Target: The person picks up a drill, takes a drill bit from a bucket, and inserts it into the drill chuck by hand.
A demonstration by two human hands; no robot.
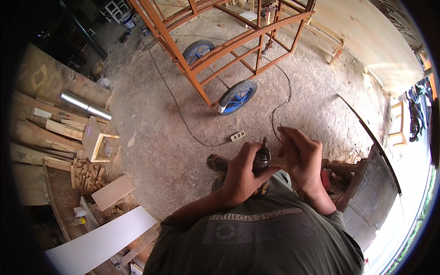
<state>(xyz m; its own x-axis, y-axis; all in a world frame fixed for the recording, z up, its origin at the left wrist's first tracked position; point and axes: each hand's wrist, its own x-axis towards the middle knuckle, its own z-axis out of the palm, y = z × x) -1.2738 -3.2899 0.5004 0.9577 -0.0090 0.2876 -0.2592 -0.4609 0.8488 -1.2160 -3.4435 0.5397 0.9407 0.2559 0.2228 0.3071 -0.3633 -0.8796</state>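
Note:
A drill with a dark, rounded chuck (pixel 262 158) is in front of my chest, with a short bit (pixel 264 140) pointing up out of it. My left hand (pixel 240 176) is closed around the chuck, thumb on the near side and fingers on the far side. Below it, the drill's body is mostly hidden by the hand and my shirt; a bit of yellow shows. Just right of the chuck, my right hand (pixel 303 158) is raised with loosely bent, parted fingers, apart from the drill. No object shows in it.
Ahead stands a brown metal frame cart (pixel 256 33) on blue-rimmed wheels (pixel 238 97). A white power strip (pixel 238 136) and its cable (pixel 176 103) lie on the concrete floor. Wood offcuts (pixel 87 178) and a white board (pixel 103 240) are at left; a dark metal sheet (pixel 373 192) is at right.

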